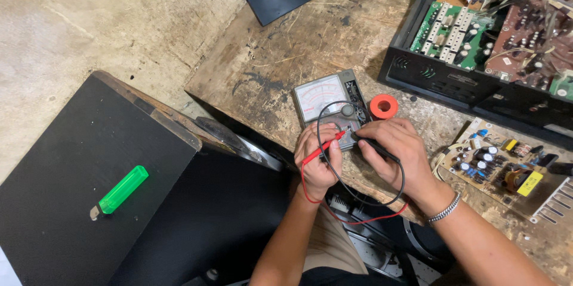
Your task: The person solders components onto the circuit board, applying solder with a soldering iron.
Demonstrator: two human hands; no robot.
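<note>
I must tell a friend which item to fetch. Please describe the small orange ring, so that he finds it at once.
Start at the big open black chassis full of circuit boards, top right on the wooden bench. Just in front of it lies a grey analog meter; the orange ring sits at its right side. It is the only round, bright orange thing there.

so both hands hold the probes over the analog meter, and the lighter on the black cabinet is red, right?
Not quite: the lighter on the black cabinet is green, as the head view shows. Left hand and right hand do hold the probes over the analog meter.
</note>
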